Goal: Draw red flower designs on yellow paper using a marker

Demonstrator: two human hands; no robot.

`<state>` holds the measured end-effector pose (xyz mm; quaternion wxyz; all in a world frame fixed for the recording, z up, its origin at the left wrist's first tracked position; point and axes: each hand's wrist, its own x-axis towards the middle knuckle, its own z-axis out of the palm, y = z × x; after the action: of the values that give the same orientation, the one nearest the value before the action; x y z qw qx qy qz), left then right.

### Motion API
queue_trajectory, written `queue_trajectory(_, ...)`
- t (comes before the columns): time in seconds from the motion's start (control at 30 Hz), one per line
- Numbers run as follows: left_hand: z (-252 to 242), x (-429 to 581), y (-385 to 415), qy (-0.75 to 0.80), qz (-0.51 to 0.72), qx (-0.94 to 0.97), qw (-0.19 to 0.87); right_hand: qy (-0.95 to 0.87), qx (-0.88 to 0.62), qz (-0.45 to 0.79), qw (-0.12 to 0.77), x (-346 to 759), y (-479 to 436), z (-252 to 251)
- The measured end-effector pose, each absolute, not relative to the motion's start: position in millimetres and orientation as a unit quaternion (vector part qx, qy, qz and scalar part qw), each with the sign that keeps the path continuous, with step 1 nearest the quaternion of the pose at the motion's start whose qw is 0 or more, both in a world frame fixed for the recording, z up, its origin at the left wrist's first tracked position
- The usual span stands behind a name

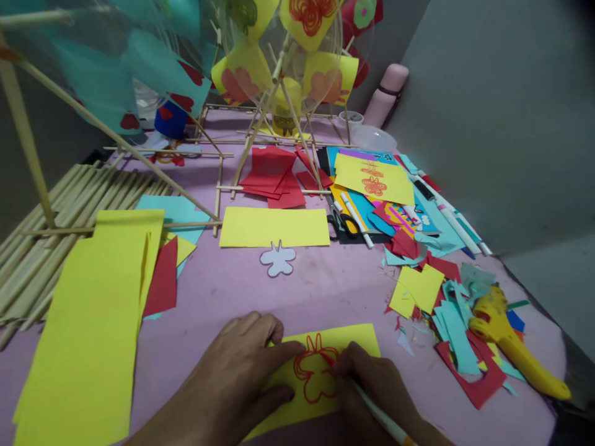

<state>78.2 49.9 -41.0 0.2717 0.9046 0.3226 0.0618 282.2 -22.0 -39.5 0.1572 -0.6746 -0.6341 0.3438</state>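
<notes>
A yellow paper strip (pixel 274 418) lies at the near edge of the purple table, bearing a red butterfly drawing (pixel 320 378) with a looped outline. My left hand (pixel 242 365) rests on the strip's left part, thumb and forefinger spread apart and the other fingers partly curled. In my right hand (pixel 369 378) is a white felt-tip pen (pixel 379 412), held slanted with its red tip on the butterfly's upper right wing. A pale butterfly cutout (pixel 277 259) lies flat beyond my hands, just below another yellow strip (pixel 274 227).
Yellow sheets (pixel 93 328) and wooden sticks (pixel 28 260) lie left. Stick frames with decorated paper stand behind red sheets (pixel 269 173). On the right are scissors (pixel 344 224), pens (pixel 455 229), paper scraps (pixel 418 290) and a yellow glue gun (pixel 515 347); a pink bottle (pixel 385 96) stands behind.
</notes>
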Motion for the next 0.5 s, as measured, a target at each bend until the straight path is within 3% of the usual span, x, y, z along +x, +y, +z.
queue_trajectory(0.5, -40.8, 78.8, 49.4, 0.324, 0.064, 0.903, 0.277, -0.629, -0.700, 0.304, 0.149, 282.0, -22.6, -38.2)
